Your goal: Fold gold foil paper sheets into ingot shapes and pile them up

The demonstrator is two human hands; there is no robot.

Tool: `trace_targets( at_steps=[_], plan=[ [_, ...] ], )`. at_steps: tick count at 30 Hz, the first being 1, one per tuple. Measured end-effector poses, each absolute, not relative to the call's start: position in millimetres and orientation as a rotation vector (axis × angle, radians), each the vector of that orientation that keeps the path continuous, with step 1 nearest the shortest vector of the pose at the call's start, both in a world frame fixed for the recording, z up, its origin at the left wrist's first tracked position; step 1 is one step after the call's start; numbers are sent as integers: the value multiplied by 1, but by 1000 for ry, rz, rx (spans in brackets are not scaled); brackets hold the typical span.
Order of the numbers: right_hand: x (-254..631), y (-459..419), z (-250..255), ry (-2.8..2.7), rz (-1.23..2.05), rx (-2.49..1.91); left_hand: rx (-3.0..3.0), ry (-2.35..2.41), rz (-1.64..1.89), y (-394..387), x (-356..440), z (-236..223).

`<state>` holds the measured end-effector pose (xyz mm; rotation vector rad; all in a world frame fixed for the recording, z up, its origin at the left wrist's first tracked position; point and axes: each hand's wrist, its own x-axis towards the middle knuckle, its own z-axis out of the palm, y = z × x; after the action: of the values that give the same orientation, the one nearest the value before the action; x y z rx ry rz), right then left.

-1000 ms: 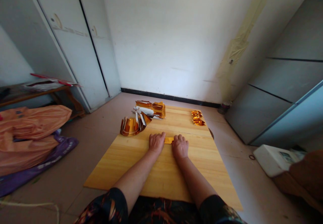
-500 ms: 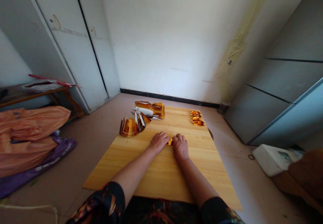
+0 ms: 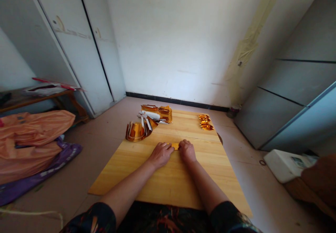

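Observation:
A small strip of folded gold foil paper (image 3: 175, 146) lies on the wooden board (image 3: 162, 177), between my two hands. My left hand (image 3: 161, 154) has its fingers closed on the strip's left end. At the other end, my right hand (image 3: 187, 152) grips the foil paper with curled fingers. Beyond my left hand stands a curved stack of gold foil sheets (image 3: 136, 131). Behind that lies a second pile of gold foil sheets (image 3: 165, 114) with white paper among it. Several folded gold foil ingots (image 3: 205, 122) sit in a row at the board's far right.
A white wall (image 3: 173, 51) with a black baseboard rises behind the board. Orange and purple bags (image 3: 39, 138) lie on the floor at left, near a wooden bench (image 3: 76, 103). At right are a grey cabinet (image 3: 267, 110) and a white box (image 3: 283, 164).
My left hand has slid a little to the left along the foil paper, so more of the strip shows between my hands. My right hand has stayed almost in place.

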<state>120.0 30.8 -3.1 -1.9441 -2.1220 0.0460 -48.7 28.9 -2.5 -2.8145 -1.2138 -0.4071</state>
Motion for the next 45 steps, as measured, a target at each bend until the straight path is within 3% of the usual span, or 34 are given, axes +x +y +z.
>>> trace_targets(
  at_steps=[11, 36, 45],
  plan=[
    [106, 28, 4, -1903, 145, -2113, -2779, -1284, -485, 25, -48, -7],
    [156, 19, -2, -1810, 198, -2021, -2842, -1488, -556, 27, -60, -3],
    [144, 31, -4, -1668, 262, -1584, -2841, -1478, -599, 27, -56, 0]
  ],
)
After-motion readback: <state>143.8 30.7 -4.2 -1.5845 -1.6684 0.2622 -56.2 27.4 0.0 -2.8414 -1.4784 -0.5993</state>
